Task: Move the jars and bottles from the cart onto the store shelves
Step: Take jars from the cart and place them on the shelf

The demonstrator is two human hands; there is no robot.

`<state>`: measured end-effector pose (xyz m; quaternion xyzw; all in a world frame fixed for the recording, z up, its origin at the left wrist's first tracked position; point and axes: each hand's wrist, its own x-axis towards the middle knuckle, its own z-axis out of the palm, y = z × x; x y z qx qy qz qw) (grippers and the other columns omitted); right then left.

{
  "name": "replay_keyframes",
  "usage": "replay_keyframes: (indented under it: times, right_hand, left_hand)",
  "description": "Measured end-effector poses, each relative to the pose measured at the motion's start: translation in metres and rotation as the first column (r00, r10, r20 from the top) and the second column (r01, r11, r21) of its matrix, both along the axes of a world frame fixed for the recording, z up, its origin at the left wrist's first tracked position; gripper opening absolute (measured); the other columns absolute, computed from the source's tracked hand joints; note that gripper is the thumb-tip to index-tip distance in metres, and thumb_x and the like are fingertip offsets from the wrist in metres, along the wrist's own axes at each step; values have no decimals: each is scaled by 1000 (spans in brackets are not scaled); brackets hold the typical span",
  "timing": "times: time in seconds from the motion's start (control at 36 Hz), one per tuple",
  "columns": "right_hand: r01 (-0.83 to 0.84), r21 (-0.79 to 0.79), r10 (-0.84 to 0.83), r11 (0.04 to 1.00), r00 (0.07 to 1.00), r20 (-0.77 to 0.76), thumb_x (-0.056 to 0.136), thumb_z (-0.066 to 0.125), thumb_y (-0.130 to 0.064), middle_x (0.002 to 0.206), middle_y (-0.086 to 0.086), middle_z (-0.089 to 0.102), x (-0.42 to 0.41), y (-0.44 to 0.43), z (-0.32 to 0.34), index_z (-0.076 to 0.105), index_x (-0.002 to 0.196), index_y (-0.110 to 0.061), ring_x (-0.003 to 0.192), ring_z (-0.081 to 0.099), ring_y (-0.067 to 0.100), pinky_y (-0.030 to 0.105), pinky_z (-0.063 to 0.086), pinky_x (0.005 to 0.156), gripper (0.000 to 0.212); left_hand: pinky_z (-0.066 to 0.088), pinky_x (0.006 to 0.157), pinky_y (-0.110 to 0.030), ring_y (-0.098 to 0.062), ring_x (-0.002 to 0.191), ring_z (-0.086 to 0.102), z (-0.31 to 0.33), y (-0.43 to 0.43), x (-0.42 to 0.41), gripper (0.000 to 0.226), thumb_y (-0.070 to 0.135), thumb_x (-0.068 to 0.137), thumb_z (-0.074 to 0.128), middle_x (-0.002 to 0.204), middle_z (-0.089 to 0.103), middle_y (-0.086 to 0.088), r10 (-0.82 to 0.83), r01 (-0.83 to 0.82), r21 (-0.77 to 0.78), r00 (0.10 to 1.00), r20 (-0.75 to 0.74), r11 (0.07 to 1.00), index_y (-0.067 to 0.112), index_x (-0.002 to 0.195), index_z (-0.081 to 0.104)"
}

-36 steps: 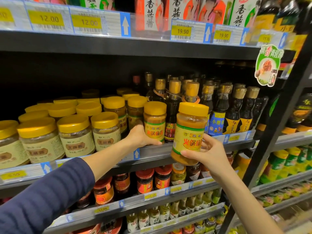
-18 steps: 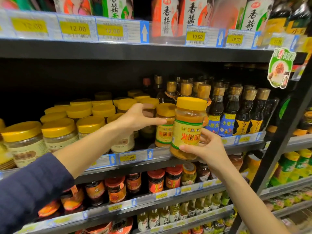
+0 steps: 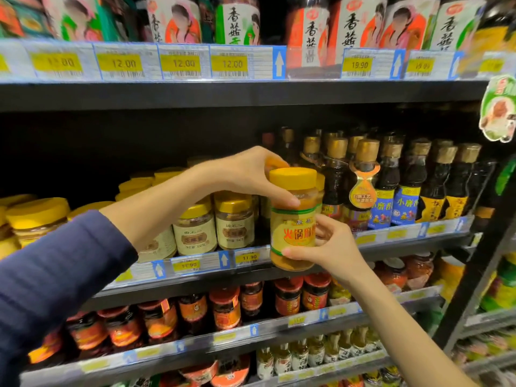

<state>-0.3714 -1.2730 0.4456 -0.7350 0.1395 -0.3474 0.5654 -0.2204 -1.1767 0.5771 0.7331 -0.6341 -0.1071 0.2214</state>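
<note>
My right hand grips an orange-sauce jar with a yellow lid and a yellow label, holding it upright by its lower half in front of the middle shelf's edge. My left hand reaches over from the left and closes around a second yellow-lidded jar just behind the first. Its thumb rests on the front jar's shoulder. Most of the second jar is hidden by my hand and the front jar.
Gold-lidded sesame paste jars fill the middle shelf to the left. Dark sesame oil bottles stand to the right. Red-lidded chili jars line the shelf below, and tall bottles the one above. A black upright stands at right.
My left hand rose from the shelf edge up over the jar lids and closed on the rear jar. My right hand lifted its jar closer to the shelf. The camera moved in.
</note>
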Motion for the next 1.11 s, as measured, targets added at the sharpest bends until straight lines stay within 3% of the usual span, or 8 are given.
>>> replay_keyframes:
  times: [0.25,0.33,0.44,0.61,0.75,0.81,0.92,1.11]
  right_hand:
    - [7,-63,-8,998,1000,-10,55,87,-2,87,-17,74,4,10,2,64,97,-24,89,68,-1,12,51,70,52]
    - [8,-86,-7,996,1000,9,56,86,-3,92,-10,74,6,11,5,64,100,-21,91,69,2,14,52,71,52]
    - [24,-108,-21,994,999,31,59,86,-6,104,-2,72,8,8,13,63,110,-15,97,68,7,19,54,79,56]
    - [8,-145,-1,989,999,48,65,82,-9,111,-2,69,10,0,18,58,118,-14,102,66,7,20,53,84,59]
    - [12,-150,-9,989,1000,20,66,77,-30,119,-11,64,8,-6,16,53,125,-26,111,59,-1,17,47,93,63]
    - [54,-202,-62,978,997,-35,65,74,-39,122,-18,59,4,-8,11,49,127,-34,114,54,-6,15,44,95,67]
    - [111,-437,-229,893,946,-228,77,71,-41,136,-16,43,-9,-13,-4,32,144,-24,130,39,3,25,35,109,80]
    - [-2,-699,-363,715,853,-374,88,55,-46,153,-7,27,-19,-24,-30,22,148,-22,142,21,8,23,17,114,72]
  left_hand:
    - [55,75,-23,-7,91,62,13,1,6,77,63,49,71,103,65,10,-3,-2,53,996,93,999,26,115,59]
    - [51,69,-19,-6,89,63,19,0,8,71,62,48,72,97,65,13,-8,5,38,996,86,999,28,110,60]
    - [53,73,-22,-9,93,63,26,-2,9,78,62,48,72,103,65,8,-17,18,-12,997,75,1000,24,115,59]
    - [54,73,-23,-12,94,64,33,-7,11,76,62,51,72,102,66,6,-22,25,-38,997,81,999,21,114,60]
    - [55,85,-33,-14,102,61,39,-16,19,93,74,43,72,110,64,5,45,-43,-20,993,111,999,25,121,56]
    - [52,90,-34,-15,107,58,41,-18,21,97,78,44,71,116,60,7,73,-76,18,988,133,997,29,126,51]
    - [45,100,-40,-17,115,52,40,-22,25,95,76,49,65,127,54,7,115,-138,120,977,177,983,34,132,42]
    - [48,94,-33,-17,114,54,24,-32,32,82,55,63,75,132,54,1,160,-171,65,976,148,983,25,134,45]
